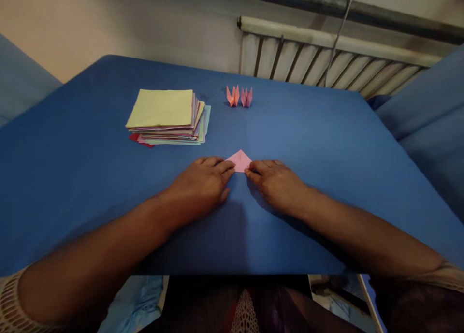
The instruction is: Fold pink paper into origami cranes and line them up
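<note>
Pink folded paper (240, 161) lies flat on blue tbl (308, 135), btwn both hands. Approx. triangular: apex pts fwd, twd orange figure (233, 98) & mauve figure (247, 99), which stand side by side nr far edge; straight base on near side. Long axis runs L–R; short crease drops from apex. L hand (205, 183): fingers on L corner, thumb spread apart. R hand (279, 184): thumb + forefinger pinch R corner. Paper stack (163, 109) sits fwd-L.
</note>
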The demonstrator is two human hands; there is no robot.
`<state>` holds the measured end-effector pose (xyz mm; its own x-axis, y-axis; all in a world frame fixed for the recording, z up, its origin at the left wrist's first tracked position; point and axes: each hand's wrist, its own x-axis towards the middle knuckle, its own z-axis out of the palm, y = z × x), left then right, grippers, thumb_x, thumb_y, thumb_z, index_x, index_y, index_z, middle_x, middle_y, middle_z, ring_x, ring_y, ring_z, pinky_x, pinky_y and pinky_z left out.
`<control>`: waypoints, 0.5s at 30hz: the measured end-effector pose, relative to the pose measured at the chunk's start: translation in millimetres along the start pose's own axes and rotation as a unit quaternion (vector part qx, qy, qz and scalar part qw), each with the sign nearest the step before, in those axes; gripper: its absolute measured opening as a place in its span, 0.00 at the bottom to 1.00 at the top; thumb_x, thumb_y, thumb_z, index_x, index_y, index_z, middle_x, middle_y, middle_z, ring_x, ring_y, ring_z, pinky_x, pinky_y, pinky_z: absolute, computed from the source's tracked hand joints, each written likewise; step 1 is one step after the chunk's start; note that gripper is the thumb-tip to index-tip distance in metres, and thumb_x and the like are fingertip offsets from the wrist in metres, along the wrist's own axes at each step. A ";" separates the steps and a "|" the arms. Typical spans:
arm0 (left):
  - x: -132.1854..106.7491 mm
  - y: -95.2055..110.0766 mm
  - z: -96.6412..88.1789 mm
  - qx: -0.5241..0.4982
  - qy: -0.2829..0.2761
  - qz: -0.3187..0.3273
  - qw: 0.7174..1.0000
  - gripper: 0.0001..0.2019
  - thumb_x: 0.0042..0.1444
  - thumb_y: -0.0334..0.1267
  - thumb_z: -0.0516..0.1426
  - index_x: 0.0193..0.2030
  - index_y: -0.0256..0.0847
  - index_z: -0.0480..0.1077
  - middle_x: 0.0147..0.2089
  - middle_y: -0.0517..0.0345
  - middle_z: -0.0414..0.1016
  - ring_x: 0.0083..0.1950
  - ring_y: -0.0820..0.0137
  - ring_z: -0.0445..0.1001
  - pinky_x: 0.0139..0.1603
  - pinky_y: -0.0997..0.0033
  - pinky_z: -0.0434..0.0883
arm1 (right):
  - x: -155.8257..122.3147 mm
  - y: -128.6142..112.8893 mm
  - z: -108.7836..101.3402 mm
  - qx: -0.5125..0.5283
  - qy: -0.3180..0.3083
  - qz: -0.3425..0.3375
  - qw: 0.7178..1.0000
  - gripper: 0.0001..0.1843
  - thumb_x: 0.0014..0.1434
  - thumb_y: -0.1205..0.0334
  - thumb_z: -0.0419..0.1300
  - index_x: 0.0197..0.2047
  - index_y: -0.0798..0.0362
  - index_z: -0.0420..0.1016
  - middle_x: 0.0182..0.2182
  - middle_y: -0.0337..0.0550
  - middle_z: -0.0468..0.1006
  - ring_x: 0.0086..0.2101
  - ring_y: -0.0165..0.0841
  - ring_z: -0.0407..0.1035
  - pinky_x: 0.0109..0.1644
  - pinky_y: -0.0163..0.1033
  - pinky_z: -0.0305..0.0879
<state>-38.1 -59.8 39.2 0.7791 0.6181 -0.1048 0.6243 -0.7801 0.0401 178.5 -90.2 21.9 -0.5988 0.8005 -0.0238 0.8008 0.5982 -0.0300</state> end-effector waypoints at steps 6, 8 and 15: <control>7.4 0.7 13.0 0.000 0.026 0.002 1.000 0.25 0.64 0.43 0.54 0.66 0.36 0.65 0.67 0.40 0.65 0.63 0.51 0.66 0.61 0.51 0.64 | 0.5 -0.8 1.5 0.007 0.014 0.002 1.000 0.20 0.68 0.69 0.48 0.59 0.56 0.73 0.51 0.56 0.76 0.46 0.46 0.69 0.48 0.50 0.62; 10.9 1.5 18.2 0.003 0.033 -0.005 0.999 0.27 0.64 0.45 0.54 0.67 0.36 0.64 0.66 0.40 0.66 0.61 0.51 0.67 0.60 0.52 0.65 | 0.6 -1.9 1.5 0.003 0.012 0.006 1.000 0.21 0.69 0.68 0.47 0.59 0.55 0.72 0.49 0.55 0.77 0.45 0.45 0.68 0.47 0.50 0.63; 10.5 0.2 15.5 0.001 0.030 -0.026 0.999 0.28 0.64 0.48 0.54 0.65 0.32 0.64 0.65 0.39 0.67 0.60 0.51 0.67 0.58 0.55 0.65 | 0.8 -1.9 2.9 -0.002 0.009 0.007 1.000 0.21 0.67 0.69 0.48 0.59 0.56 0.73 0.51 0.55 0.76 0.45 0.45 0.68 0.47 0.49 0.64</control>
<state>-30.6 -55.0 22.7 0.7472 0.6629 -0.0474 0.6645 -0.7465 0.0341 176.6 -90.7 19.1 -0.5876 0.8091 -0.0068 0.8089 0.5873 -0.0267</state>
